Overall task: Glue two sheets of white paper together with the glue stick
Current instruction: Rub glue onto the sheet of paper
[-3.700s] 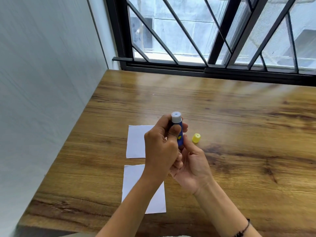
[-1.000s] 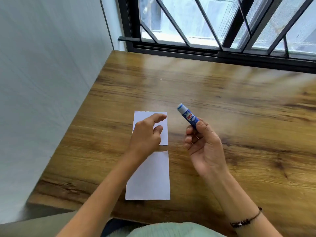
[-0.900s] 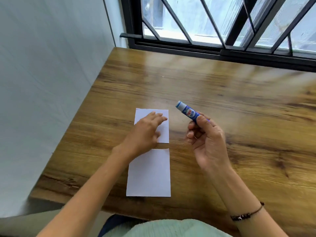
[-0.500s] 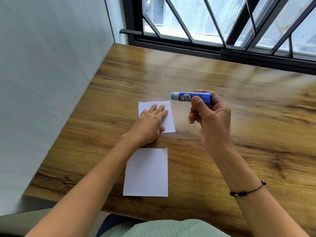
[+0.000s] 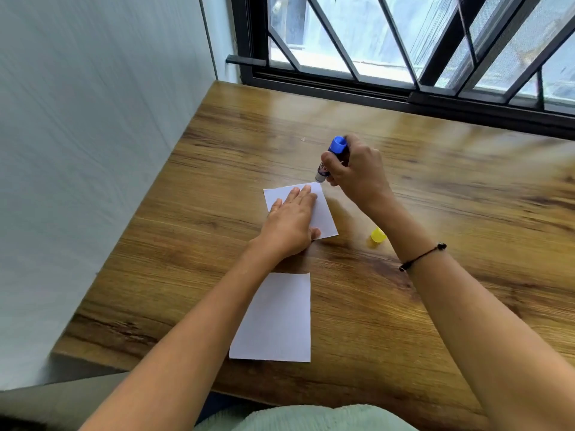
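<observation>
- A room in a home, it seems, at a corner by a window (image 5: pixel 389 42); black metal grille bars across the panes
- wood-grain tabletop (image 5: pixel 451 213) set against a plain pale wall (image 5: pixel 93 150)

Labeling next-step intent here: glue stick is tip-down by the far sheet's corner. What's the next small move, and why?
Probably lower the glue stick onto the far right corner of the far sheet and start a stroke along its edge. The right hand holds it tip-down just at that corner, the left hand lies flat pinning the sheet, and the yellow cap is off.
</observation>
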Available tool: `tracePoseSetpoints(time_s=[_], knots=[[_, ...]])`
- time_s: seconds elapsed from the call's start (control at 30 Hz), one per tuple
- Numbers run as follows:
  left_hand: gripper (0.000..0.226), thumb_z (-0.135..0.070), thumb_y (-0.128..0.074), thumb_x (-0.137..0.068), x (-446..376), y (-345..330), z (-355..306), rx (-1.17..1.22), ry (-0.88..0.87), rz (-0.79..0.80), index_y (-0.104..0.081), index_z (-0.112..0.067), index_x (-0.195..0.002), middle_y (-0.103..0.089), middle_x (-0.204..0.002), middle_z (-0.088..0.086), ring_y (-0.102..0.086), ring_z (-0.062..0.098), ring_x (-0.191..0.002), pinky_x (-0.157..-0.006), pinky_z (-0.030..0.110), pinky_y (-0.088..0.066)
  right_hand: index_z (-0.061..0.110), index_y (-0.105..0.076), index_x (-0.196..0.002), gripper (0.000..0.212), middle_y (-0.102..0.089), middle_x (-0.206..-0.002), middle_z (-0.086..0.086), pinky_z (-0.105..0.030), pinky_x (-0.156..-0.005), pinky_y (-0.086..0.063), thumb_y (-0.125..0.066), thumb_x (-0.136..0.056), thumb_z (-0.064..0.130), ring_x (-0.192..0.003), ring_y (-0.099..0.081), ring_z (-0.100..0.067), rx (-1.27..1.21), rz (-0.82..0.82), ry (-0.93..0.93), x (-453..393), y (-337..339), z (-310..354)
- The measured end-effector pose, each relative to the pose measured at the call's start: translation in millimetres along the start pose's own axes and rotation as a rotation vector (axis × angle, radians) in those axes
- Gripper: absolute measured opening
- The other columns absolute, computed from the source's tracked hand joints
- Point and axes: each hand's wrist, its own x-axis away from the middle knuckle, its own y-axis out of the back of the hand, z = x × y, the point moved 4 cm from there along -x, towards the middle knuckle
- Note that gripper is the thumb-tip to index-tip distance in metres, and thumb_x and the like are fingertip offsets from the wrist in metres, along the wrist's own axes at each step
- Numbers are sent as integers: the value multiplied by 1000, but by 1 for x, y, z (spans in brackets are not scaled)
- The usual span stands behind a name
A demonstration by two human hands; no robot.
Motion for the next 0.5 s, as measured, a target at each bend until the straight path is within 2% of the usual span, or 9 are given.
tracePoseSetpoints(time_s=[0.07, 0.3, 0.5], knots=[[69, -24, -56, -87, 1, 1, 1, 20, -6, -21, -16, -15, -143, -7, -157, 2, -2, 18, -144, -115, 42, -4, 2, -52, -90, 19, -68, -80, -17, -50, -71, -51, -55, -86, 20, -71, -64, -37, 51, 27, 29, -3, -3, 0], [69, -25, -55, -87, 4, 0, 3, 58, -5, -32, -15, -19, -143, -7, -157, -1, 1, 15, -144, -115, 45, 2, 0, -52, -94, 22, -57, -74, -4, -46, -69, -51, -56, -87, 21, -71, -64, -34, 147, 57, 83, -9, -12, -1], [70, -25, -55, -87, 4, 1, 4, 71, -8, -27, -14, -19, -144, -6, -157, -1, 1, 15, -144, -114, 44, 3, 0, -52, -94, 24, -54, -75, -3, -36, -64, -43, -57, -85, 21, -67, -54, -27, 192, 63, 102, -12, -17, -7]])
